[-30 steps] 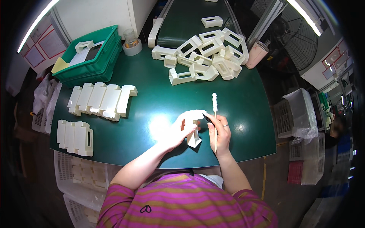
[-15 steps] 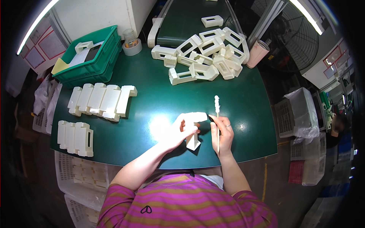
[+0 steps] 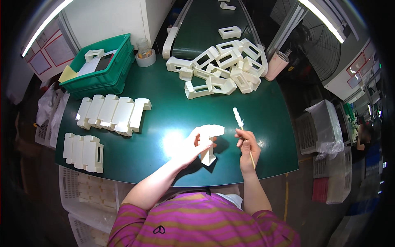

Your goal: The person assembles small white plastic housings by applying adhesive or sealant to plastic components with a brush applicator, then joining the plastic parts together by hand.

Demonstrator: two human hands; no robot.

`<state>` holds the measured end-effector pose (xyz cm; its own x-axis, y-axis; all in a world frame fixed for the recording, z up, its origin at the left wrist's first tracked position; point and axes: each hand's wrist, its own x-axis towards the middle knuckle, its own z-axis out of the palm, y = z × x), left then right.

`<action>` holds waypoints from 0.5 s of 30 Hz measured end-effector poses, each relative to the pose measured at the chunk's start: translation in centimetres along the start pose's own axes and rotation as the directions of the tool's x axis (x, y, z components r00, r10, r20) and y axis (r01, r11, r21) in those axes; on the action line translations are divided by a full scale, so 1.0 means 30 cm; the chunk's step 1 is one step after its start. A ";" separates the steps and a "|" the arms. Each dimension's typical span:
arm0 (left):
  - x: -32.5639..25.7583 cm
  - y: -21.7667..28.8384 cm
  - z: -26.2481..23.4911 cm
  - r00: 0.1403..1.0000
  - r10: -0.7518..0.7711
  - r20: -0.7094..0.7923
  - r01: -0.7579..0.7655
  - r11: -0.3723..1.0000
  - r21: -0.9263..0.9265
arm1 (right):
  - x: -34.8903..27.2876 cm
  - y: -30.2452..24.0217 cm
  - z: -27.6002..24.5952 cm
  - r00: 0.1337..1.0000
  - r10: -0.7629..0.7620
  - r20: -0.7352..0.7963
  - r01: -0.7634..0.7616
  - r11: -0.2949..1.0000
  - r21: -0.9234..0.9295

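My left hand (image 3: 190, 147) is closed around a cream plastic housing (image 3: 208, 158), tilted up above the table near its front edge. To the right of it, a hand's width away, my right hand (image 3: 249, 150) grips a thin wooden stick with a lumpy white wrapped tip (image 3: 238, 117). The tip points away from me, and the stick's bare end sticks out below the palm. Whether the right fingers hold anything else is hidden.
Similar cream housings (image 3: 220, 59) lie heaped at the far end of the green table (image 3: 164, 111), by a conveyor (image 3: 197, 29). Two rows of housings (image 3: 110, 111) stand at left. Behind them are stacked green crates (image 3: 119, 57), a tape roll with a jar (image 3: 145, 57), and a pinkish cylinder (image 3: 277, 66) far right.
My right hand has moved right, away from the housing, and the stick has tilted. A small dark object at its fingertips no longer shows. My left hand keeps its hold. Another piece appears on the conveyor.
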<state>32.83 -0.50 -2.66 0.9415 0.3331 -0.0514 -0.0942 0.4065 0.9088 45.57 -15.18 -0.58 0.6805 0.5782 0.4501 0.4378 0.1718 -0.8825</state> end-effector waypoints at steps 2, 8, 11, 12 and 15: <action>0.001 0.014 0.001 0.998 -0.065 0.002 0.065 0.998 0.001 | 0.010 -0.024 0.004 0.998 0.010 0.064 -0.021 0.985 0.170; -0.015 0.031 -0.001 0.991 -0.099 0.090 0.099 0.995 0.003 | 0.045 -0.050 0.030 0.934 0.316 0.166 -0.342 0.927 0.154; -0.012 0.036 -0.001 0.985 -0.119 0.125 0.119 0.993 0.013 | 0.054 -0.053 0.032 0.906 0.378 0.191 -0.410 0.897 0.167; -0.012 0.038 0.001 0.985 -0.117 0.125 0.117 0.993 0.012 | 0.054 -0.044 0.029 0.933 0.304 0.191 -0.333 0.931 0.146; -0.012 0.047 0.006 0.980 -0.154 0.127 0.155 0.988 -0.003 | 0.064 -0.055 0.030 0.979 0.138 0.153 -0.138 0.990 -0.008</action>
<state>32.42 -0.19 -1.30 0.9781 0.1560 -0.1376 0.0523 0.4556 0.8887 45.63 -13.65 1.62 0.6364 0.7113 0.2983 0.3447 0.0837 -0.9350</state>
